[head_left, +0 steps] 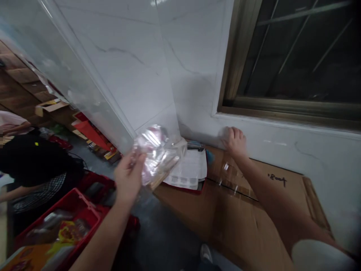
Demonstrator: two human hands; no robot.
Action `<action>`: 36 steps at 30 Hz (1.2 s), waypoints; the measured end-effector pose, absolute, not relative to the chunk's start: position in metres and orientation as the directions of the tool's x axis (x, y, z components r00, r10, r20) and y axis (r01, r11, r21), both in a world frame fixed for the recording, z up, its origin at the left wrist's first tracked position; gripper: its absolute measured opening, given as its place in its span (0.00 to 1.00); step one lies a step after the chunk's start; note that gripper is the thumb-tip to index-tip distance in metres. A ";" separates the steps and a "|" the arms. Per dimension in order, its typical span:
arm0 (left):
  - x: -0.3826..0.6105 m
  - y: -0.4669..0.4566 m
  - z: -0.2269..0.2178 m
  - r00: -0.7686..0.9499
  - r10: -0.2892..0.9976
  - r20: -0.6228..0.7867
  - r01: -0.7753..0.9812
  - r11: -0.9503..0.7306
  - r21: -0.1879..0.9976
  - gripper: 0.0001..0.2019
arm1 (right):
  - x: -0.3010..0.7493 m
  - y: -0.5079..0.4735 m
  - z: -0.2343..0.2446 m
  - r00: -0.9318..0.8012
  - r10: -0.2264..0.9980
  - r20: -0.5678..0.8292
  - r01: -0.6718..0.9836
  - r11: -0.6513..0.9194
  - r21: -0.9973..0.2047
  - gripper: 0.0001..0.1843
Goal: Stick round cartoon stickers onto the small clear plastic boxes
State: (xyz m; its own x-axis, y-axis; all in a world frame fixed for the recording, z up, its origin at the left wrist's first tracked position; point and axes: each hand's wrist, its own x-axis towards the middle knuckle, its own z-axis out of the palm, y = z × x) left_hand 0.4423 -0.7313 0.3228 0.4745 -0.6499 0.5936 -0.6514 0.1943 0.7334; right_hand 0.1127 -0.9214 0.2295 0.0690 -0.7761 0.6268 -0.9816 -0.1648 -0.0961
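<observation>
Crinkled clear plastic bags (153, 145) are pinched between the thumb and fingers of my left hand (129, 175), held up left of the cardboard box. My right hand (237, 142) is by the white wall, over the back edge of the large cardboard box (225, 210). Its fingers are curled, and whatever may be in them is hidden. Between the hands, a red tray (194, 191) on the box bears white printed sheets (191, 165) and a dark clip. The bags partly cover these sheets.
A window (296, 67) sits in the tiled wall (194, 101). At lower left, a red crate (84, 205) holds colourful packets. Another person (36, 162) in dark clothing is at far left, near an opened carton (53, 106). A shoe (206, 253) shows on the floor.
</observation>
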 end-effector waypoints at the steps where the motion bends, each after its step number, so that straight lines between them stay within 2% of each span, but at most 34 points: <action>1: 0.438 -0.744 0.311 0.386 -0.650 0.655 -0.735 0.213 0.644 0.16 | 0.116 -0.932 0.229 0.074 -0.760 0.646 -0.987 -0.151 -0.064 0.31; 4: 0.432 -0.771 0.273 0.012 -0.625 0.780 -0.879 0.365 0.306 0.14 | 0.124 -0.948 0.232 0.039 -0.769 0.638 -0.998 -0.062 -0.013 0.27; 6: 0.431 -0.777 0.253 -0.243 -0.566 0.788 -0.881 0.469 0.066 0.16 | 0.122 -0.945 0.234 0.054 -0.799 0.599 -0.999 -0.042 0.035 0.22; 9: 0.432 -0.772 0.233 -0.539 -0.466 0.702 -0.789 0.571 -0.227 0.18 | 0.107 -0.921 0.231 0.186 -0.829 0.528 -0.982 -0.146 0.116 0.16; 12: 0.433 -0.757 0.223 -0.692 -0.402 0.600 -0.683 0.636 -0.360 0.21 | 0.089 -0.871 0.215 0.399 -0.786 0.473 -0.917 -0.344 0.202 0.11; 15: 0.434 -0.747 0.219 -0.692 -0.418 0.588 -0.687 0.631 -0.360 0.22 | 0.080 -0.812 0.188 0.521 -0.741 0.423 -0.853 -0.474 0.220 0.15; 18: 0.438 -0.752 0.220 -0.604 -0.482 0.635 -0.763 0.581 -0.285 0.22 | 0.081 -0.767 0.158 0.437 -0.801 0.410 -0.897 -0.424 0.128 0.16; 21: 0.444 -0.769 0.236 -0.403 -0.535 0.742 -0.849 0.522 -0.085 0.18 | 0.087 -0.747 0.132 0.415 -0.815 0.405 -0.904 -0.421 0.081 0.21; 24: 0.446 -0.785 0.265 -0.205 -0.536 0.819 -0.876 0.474 0.091 0.18 | 0.089 -0.742 0.115 0.409 -0.805 0.430 -0.905 -0.420 0.075 0.18; 29: 0.435 -0.791 0.304 -0.203 -0.465 0.862 -0.862 0.502 0.068 0.16 | 0.081 -0.738 0.099 0.476 -0.766 0.432 -0.857 -0.515 0.031 0.14; 33: 0.431 -0.795 0.307 -0.096 -0.436 0.895 -0.891 0.438 0.119 0.16 | 0.064 -0.726 0.092 0.416 -0.757 0.504 -0.861 -0.506 -0.049 0.17; 36: 0.429 -0.799 0.305 -0.060 -0.441 0.895 -0.891 0.428 0.151 0.18 | 0.047 -0.714 0.089 0.383 -0.775 0.503 -0.878 -0.475 -0.063 0.19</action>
